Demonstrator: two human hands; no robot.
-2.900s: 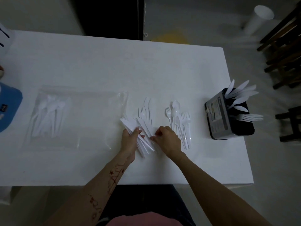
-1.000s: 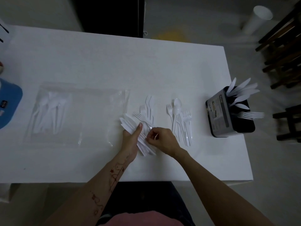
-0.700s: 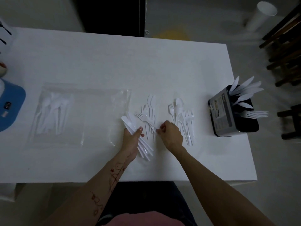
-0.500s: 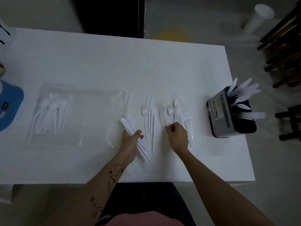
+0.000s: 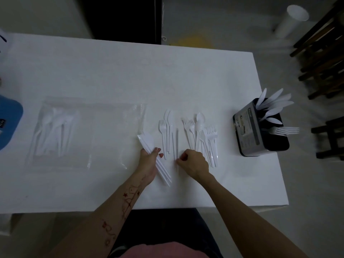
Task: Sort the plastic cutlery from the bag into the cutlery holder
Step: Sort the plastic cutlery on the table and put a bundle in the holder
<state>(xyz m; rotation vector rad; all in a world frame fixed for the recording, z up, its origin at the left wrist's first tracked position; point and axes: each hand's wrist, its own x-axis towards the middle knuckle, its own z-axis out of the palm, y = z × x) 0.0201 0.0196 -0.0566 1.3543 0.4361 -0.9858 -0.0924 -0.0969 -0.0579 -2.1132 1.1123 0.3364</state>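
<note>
Beside the loose forks point(image 5: 202, 135), left hand point(image 5: 149, 161) around knives point(image 5: 155, 157).

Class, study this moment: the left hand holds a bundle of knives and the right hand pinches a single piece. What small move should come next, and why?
Probably the right hand should slide the single knife it pinches over into the bundle of knives gripped by the left hand. The piece looks long and thin like those knives, and the forks lie in their own pile to the right.
</note>
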